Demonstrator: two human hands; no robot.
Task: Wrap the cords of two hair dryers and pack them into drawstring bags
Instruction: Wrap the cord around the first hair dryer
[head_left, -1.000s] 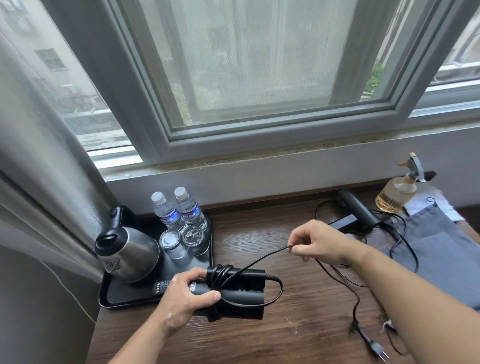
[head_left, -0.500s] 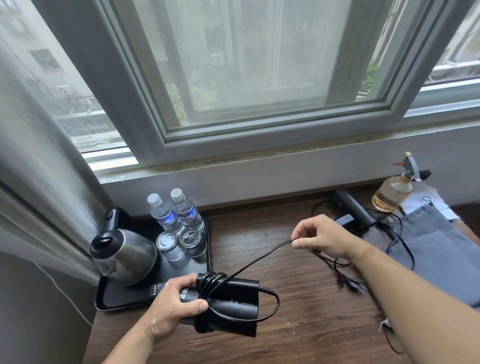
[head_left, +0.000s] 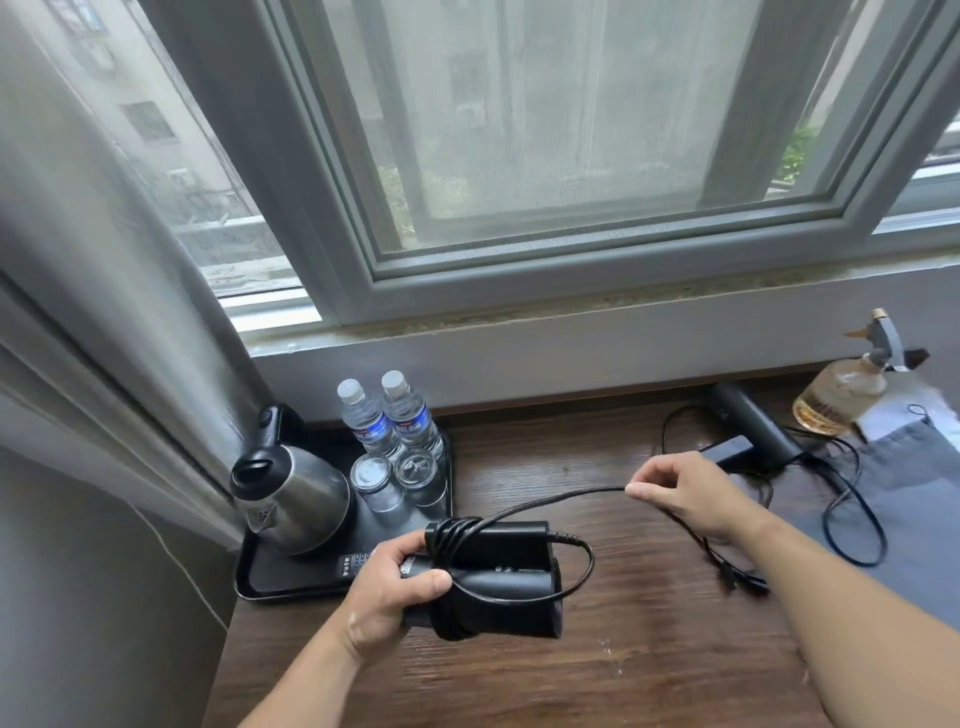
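In the head view, the left hand (head_left: 387, 587) grips the first hair dryer (head_left: 498, 577) at its left end, with fingers and thumb curled around the body. The hand holds it just above the wooden desk (head_left: 571, 675), in front of the black tray (head_left: 244, 577). Its cord (head_left: 561, 496) already makes several turns around the body near this hand, and one loose loop hangs at the right end. From the turns the cord rises to the right hand (head_left: 685, 493), which pinches it between thumb and fingertips. Behind this hand the rest of the cord falls to the desk and ends in the plug (head_left: 743, 579), which is blurred.

One second ago the plug was lying far down on the desk, near the right forearm. Now it is drawn up close under the right wrist, so the free part of the cord is clearly shorter. The right hand has also moved a little to the right and keeps the cord stretched. I judge that only a few turns are left on this dryer before the end must be fixed.

The second hair dryer (head_left: 748, 426) lies near the wall, its own cord (head_left: 852, 519) spread loose and partly over the grey drawstring bag (head_left: 924, 509) at the right. Neither has moved, so this half of the task is not started.
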